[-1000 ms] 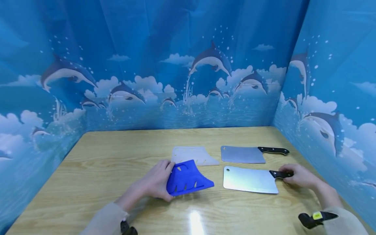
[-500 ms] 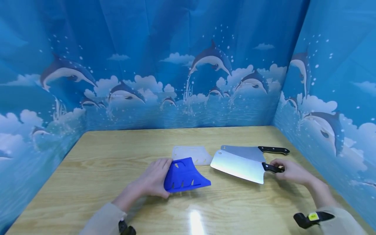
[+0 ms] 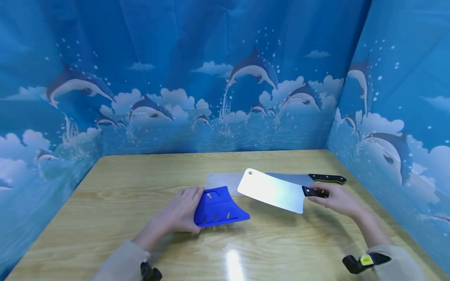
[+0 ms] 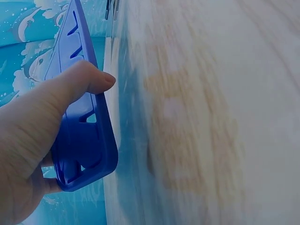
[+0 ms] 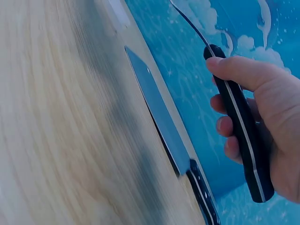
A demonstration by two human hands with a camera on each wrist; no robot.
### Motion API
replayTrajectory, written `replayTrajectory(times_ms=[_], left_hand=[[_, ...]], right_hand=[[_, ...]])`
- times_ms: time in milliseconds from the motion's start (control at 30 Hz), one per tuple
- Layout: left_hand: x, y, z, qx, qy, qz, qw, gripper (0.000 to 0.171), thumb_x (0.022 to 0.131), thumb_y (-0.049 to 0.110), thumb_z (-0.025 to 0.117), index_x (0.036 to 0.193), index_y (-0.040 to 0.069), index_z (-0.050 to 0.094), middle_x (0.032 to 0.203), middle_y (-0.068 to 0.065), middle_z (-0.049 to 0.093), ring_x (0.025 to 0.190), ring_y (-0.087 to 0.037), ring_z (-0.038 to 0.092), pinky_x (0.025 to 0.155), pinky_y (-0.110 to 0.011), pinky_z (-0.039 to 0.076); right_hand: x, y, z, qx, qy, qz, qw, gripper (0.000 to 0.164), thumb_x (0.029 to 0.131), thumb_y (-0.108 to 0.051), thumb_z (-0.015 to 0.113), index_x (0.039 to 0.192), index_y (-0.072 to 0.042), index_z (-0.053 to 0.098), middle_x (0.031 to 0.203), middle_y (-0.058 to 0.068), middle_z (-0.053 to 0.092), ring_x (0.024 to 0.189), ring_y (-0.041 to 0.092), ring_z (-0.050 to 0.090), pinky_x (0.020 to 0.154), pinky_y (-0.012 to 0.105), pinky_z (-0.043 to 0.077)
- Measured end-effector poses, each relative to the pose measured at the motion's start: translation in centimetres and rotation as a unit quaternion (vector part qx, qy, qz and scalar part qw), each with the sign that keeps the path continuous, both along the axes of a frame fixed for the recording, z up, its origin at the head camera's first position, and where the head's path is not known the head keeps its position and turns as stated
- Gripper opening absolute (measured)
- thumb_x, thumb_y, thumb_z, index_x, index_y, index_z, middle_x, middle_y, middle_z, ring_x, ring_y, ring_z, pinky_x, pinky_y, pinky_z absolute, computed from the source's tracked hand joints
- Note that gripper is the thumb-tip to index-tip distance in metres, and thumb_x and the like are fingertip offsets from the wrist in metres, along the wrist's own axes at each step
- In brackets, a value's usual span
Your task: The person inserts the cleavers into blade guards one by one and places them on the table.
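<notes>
My left hand point(image 3: 183, 210) grips a blue plastic cleaver sheath point(image 3: 218, 207) by its left end, tilted just above the table. In the left wrist view, the thumb presses one face of the slotted sheath point(image 4: 86, 133), with fingers behind it. My right hand point(image 3: 335, 200) holds a cleaver point(image 3: 272, 191) by its black handle point(image 5: 241, 126), blade raised and pointing left towards the sheath; the two stay apart. Behind lies a second cleaver point(image 3: 327, 178), its blade partly covered by the raised one. A whitish sheath point(image 3: 221, 180) lies flat, partly hidden by the blue sheath and the blade.
The wooden table point(image 3: 123, 187) meets a blue dolphin-print curtain point(image 3: 197, 78) at the back and sides. A bright reflection point(image 3: 234, 265) shows near the front. Each wrist wears a black strap-mounted device point(image 3: 365, 260).
My right hand has lifted the cleaver off the table and carried it left and away from me, tilting its blade tip up. My left hand has shifted the blue sheath slightly left and back.
</notes>
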State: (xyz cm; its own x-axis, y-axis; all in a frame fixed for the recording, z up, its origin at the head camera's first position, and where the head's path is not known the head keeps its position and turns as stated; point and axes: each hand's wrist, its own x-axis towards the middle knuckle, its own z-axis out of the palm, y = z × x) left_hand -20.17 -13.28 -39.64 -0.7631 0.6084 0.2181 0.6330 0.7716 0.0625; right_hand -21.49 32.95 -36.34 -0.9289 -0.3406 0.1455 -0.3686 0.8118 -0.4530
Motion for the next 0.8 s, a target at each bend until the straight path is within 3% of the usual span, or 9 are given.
replayTrajectory(times_ms=[133, 467, 800], left_hand=[[0.1, 0.1, 0.0, -0.010, 0.003, 0.006, 0.9999, 0.111, 0.051, 0.052, 0.076, 0.136, -0.006, 0.035, 0.127, -0.018, 0.046, 0.116, -0.031, 0.043, 0.096, -0.049, 0.038], [0.0, 0.2, 0.2, -0.007, 0.014, 0.002, 0.9999, 0.111, 0.050, 0.051, 0.078, 0.136, -0.004, 0.035, 0.125, -0.016, 0.046, 0.114, -0.030, 0.044, 0.096, -0.049, 0.037], [0.1, 0.2, 0.1, -0.011, 0.048, -0.018, 0.9986, 0.111, 0.048, 0.051, 0.077, 0.135, -0.005, 0.037, 0.125, -0.017, 0.047, 0.114, -0.031, 0.044, 0.092, -0.049, 0.039]], right_hand=[[0.1, -1.0, 0.2, 0.014, 0.030, 0.009, 0.999, 0.042, 0.085, -0.030, 0.066, 0.115, -0.001, 0.063, 0.109, 0.019, 0.062, 0.097, 0.037, 0.058, 0.076, 0.049, 0.048], [0.2, -2.1, 0.3, 0.024, 0.055, 0.008, 0.998, 0.040, 0.084, -0.028, 0.068, 0.113, -0.001, 0.064, 0.105, 0.016, 0.064, 0.094, 0.033, 0.060, 0.073, 0.047, 0.050], [0.4, -2.4, 0.2, 0.067, 0.124, 0.031, 0.989, 0.037, 0.082, -0.020, 0.070, 0.113, -0.002, 0.064, 0.102, 0.014, 0.065, 0.087, 0.029, 0.062, 0.066, 0.042, 0.050]])
